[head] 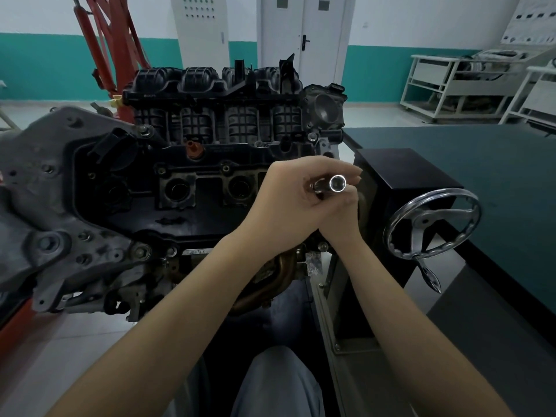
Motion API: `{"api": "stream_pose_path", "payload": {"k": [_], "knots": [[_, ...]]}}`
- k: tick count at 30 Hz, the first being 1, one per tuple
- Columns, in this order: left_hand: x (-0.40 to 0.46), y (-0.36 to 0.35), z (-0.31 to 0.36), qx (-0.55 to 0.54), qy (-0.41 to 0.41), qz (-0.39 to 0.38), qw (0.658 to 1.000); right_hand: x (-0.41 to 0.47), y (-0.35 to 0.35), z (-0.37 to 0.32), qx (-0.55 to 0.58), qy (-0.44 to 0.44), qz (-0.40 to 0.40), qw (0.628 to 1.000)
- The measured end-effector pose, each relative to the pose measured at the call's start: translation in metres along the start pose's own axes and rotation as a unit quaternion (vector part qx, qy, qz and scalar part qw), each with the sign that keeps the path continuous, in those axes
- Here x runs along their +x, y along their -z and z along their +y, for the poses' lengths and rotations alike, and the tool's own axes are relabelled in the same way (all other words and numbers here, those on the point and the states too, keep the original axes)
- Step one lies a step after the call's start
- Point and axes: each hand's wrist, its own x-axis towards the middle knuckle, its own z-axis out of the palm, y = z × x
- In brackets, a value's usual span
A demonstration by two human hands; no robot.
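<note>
A shiny metal socket (337, 183) points its open round end toward me, held above the engine's right side. My left hand (288, 200) wraps its fingers round the socket's back part. My right hand (343, 212) sits underneath and behind, its fingers curled up round the socket's far side; most of that hand is hidden by the left one. The engine (186, 182) stands on a stand in front of me, black valve cover up, with open spark plug wells (177, 188) and a black ribbed intake manifold (216, 94) behind.
A chrome handwheel (433, 224) with a crank handle juts from a black box (403, 170) right of the engine. A dark green table (487, 176) lies at the right. A red hoist (114, 49) stands back left, white racks (457, 85) back right.
</note>
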Motion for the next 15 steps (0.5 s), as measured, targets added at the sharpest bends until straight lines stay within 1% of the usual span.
{"api": "stream_pose_path", "payload": {"k": [2, 4, 5, 8, 10, 12, 14, 15], "knots": [[-0.0001, -0.0016, 0.0001, 0.043, -0.007, 0.046, 0.998, 0.0004, 0.0004, -0.0041, 0.006, 0.01, 0.002, 1.0], [-0.0005, -0.0031, 0.0002, 0.044, 0.0, 0.067, 0.997, 0.0004, 0.0009, -0.0044, 0.008, 0.017, 0.008, 1.0], [-0.0006, -0.0031, 0.0012, 0.03, 0.007, 0.063, 0.998, 0.0007, 0.0014, -0.0041, 0.012, 0.015, 0.009, 1.0], [-0.001, -0.0005, 0.0042, -0.034, 0.016, 0.01, 0.999, 0.0014, 0.0023, 0.0011, 0.015, -0.003, 0.004, 1.0], [-0.0005, 0.0009, 0.0054, -0.043, 0.017, -0.015, 0.999, 0.0014, 0.003, 0.002, 0.022, -0.017, -0.003, 1.0], [0.0, 0.0001, 0.0062, 0.009, 0.008, 0.003, 1.0, 0.0006, 0.0022, 0.0002, 0.043, -0.011, -0.019, 0.999], [-0.0004, -0.0024, 0.0067, 0.079, -0.021, 0.044, 0.996, 0.0004, 0.0002, -0.0031, 0.047, 0.003, -0.027, 0.999], [-0.001, -0.004, 0.0061, 0.093, -0.032, 0.065, 0.993, 0.0002, 0.0001, -0.0054, 0.042, 0.006, -0.025, 0.999]]}}
